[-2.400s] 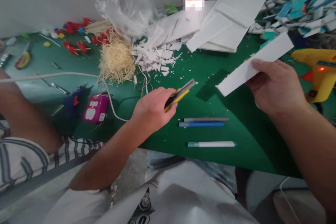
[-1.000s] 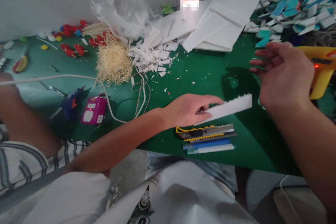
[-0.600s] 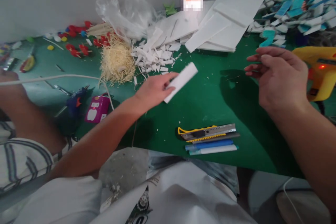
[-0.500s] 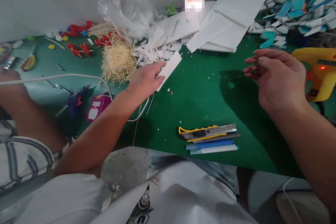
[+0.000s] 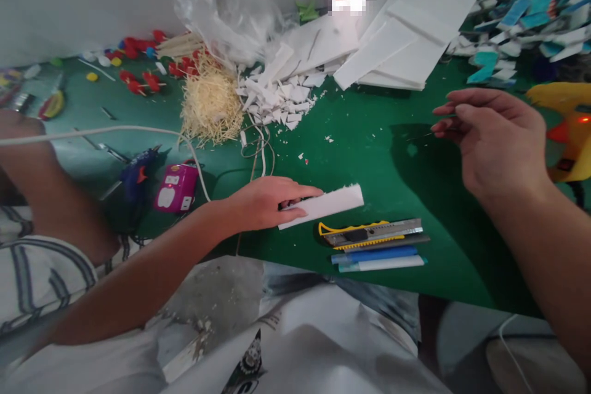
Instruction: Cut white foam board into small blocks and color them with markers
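Note:
My left hand (image 5: 270, 203) grips a narrow white foam board strip (image 5: 330, 202) between thumb and fingers, low over the green table. The strip's upper edge looks rough. Just right of it lie a yellow and grey box cutter (image 5: 369, 233), a blue pen (image 5: 378, 253) and a white pen (image 5: 383, 263), side by side. My right hand (image 5: 501, 138) is raised on the right with its fingers curled and the fingertips close together. A very thin line shows at those fingertips; what it is I cannot make out. Beside that hand is a yellow glue gun (image 5: 570, 129) with a lit red light.
White foam scraps (image 5: 277, 95), wood shavings (image 5: 210, 108) and larger white sheets (image 5: 410, 37) are heaped at the back. A pink power adapter (image 5: 176, 188) with white cables, a dark blue glue gun (image 5: 138, 169) and another person's arm (image 5: 60, 191) are at the left.
My left hand has brought the foam board strip from beside the scrap heap toward the table's front, turning it more level. My right hand has stayed nearly still.

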A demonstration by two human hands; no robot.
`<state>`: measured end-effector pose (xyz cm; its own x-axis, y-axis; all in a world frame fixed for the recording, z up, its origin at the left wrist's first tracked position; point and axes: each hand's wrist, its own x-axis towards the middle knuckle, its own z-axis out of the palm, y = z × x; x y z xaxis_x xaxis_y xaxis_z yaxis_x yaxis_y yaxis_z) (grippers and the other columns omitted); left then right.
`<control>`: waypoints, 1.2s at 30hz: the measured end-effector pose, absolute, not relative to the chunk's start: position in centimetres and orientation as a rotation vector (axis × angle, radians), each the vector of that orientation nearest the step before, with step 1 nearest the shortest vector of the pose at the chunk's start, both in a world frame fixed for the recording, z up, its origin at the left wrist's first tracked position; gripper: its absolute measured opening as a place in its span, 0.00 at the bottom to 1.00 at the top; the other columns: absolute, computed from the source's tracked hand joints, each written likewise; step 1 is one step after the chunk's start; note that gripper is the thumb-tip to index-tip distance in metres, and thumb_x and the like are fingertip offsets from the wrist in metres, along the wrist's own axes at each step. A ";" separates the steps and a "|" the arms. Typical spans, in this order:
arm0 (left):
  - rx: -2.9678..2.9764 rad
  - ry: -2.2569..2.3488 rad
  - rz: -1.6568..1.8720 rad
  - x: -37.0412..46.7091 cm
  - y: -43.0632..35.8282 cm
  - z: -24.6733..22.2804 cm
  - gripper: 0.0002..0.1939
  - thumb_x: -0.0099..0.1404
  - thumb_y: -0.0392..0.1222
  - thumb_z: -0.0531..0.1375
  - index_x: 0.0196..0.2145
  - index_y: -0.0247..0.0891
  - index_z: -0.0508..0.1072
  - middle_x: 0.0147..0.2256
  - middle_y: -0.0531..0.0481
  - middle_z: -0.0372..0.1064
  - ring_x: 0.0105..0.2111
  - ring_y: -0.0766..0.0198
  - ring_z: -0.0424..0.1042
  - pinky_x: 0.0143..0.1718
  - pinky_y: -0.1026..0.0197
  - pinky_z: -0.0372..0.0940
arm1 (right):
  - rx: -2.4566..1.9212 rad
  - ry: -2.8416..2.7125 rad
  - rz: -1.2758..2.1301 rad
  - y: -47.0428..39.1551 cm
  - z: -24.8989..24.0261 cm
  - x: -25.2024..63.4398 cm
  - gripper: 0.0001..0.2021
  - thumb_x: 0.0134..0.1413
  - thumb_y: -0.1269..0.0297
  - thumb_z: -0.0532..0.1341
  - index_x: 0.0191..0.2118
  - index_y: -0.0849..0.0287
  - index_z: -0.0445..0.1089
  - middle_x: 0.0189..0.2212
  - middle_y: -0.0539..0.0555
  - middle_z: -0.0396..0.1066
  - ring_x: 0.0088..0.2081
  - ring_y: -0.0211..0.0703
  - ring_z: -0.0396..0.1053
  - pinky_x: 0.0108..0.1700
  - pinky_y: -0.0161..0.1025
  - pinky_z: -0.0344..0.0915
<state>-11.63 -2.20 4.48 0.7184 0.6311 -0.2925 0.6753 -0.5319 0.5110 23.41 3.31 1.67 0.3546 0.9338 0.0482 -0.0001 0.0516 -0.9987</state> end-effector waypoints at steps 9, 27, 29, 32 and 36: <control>2.334 1.926 0.083 -11.5 3.3 5.4 0.25 0.70 0.41 0.61 0.64 0.44 0.78 0.48 0.42 0.82 0.47 0.48 0.78 0.49 0.52 0.70 | -1.307 -0.995 0.902 3.3 1.4 23.6 0.06 0.47 0.71 0.68 0.32 0.53 0.81 0.28 0.49 0.78 0.25 0.36 0.72 0.29 0.40 0.73; 2.273 1.556 0.240 -7.1 6.4 4.3 0.30 0.70 0.34 0.63 0.68 0.45 0.74 0.53 0.46 0.83 0.50 0.55 0.80 0.59 0.55 0.70 | -1.347 -1.023 0.943 3.1 1.5 23.4 0.06 0.47 0.71 0.69 0.31 0.53 0.81 0.28 0.49 0.77 0.26 0.36 0.72 0.31 0.40 0.75; 2.287 1.675 0.272 -8.1 6.3 4.6 0.29 0.69 0.35 0.63 0.67 0.44 0.76 0.51 0.45 0.83 0.48 0.56 0.79 0.57 0.55 0.70 | -1.348 -1.031 0.944 3.1 1.6 23.4 0.06 0.46 0.69 0.69 0.32 0.52 0.81 0.28 0.49 0.77 0.26 0.36 0.71 0.31 0.40 0.75; 2.218 1.651 0.429 -8.2 5.0 4.8 0.30 0.68 0.37 0.65 0.67 0.41 0.76 0.41 0.49 0.81 0.37 0.62 0.75 0.48 0.60 0.70 | -1.339 -1.073 0.937 2.8 1.9 23.2 0.05 0.46 0.67 0.70 0.33 0.52 0.82 0.28 0.49 0.78 0.26 0.36 0.71 0.32 0.40 0.75; 1.970 1.285 0.583 -5.8 2.5 4.7 0.31 0.67 0.43 0.67 0.67 0.41 0.75 0.35 0.55 0.76 0.28 0.69 0.66 0.35 0.66 0.67 | -1.297 -1.199 0.932 2.0 2.4 22.6 0.16 0.42 0.65 0.76 0.40 0.49 0.82 0.43 0.50 0.82 0.40 0.41 0.78 0.45 0.43 0.78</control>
<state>-5.79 2.53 4.70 0.4054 0.9141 -0.0065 0.5974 -0.2596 0.7587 22.63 2.04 2.38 0.1828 0.9761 0.1179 0.1264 0.0956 -0.9874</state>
